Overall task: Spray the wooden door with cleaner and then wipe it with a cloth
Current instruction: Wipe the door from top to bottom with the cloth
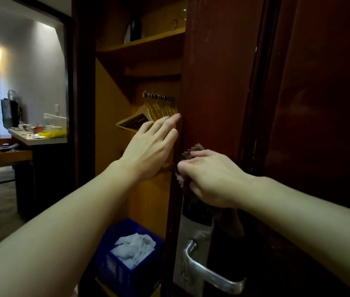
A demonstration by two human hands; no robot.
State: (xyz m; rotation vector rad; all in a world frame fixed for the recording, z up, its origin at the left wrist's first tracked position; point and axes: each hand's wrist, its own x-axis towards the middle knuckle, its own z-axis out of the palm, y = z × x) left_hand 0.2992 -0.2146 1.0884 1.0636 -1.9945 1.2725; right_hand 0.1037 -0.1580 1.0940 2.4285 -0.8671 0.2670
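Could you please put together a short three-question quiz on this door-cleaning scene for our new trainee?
1. True or false: the right hand holds a brown cloth against the wooden door.
2. What is the left hand doing? A) holding a spray bottle B) resting with straight fingers at the door's edge C) turning the lever
3. Fill in: the blue crate in the closet holds crumpled ____ cloth.

Key
1. True.
2. B. No spray bottle is in view, and the metal lever handle lower on the door is untouched.
3. White.
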